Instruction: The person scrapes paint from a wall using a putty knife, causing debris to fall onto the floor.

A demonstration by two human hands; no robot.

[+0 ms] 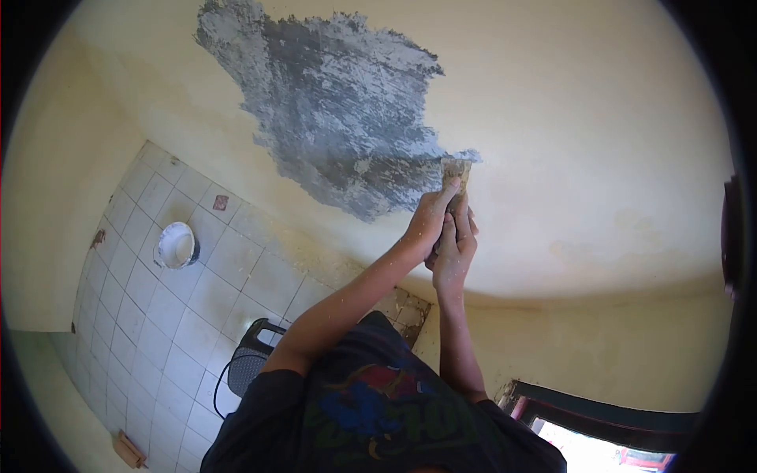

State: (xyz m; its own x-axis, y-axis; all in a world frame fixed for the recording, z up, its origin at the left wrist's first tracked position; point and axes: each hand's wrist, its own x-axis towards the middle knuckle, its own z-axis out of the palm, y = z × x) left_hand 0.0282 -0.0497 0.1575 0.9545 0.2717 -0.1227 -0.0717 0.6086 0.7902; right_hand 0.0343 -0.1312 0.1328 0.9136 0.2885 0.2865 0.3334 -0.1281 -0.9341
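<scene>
A putty knife (456,169) has its wide, stained blade against the cream wall (576,142), at the lower right edge of a rough grey patch (339,102) where the paint is off. My left hand (430,217) is closed around it just below the blade, with the thumb up along it. Right behind, my right hand (453,252) is wrapped round the lower part, fingers reaching up beside the left hand. Both hands touch each other, and most of the handle is hidden between them. Pale flecks dot my hands and forearms.
A white bucket (176,245) stands on the tiled floor (165,339) at left. Close to my left elbow is a dark box with a handle (248,366) and a cable. A reddish-brown block (128,451) lies at lower left. A dark frame (607,418) borders a bright opening at lower right.
</scene>
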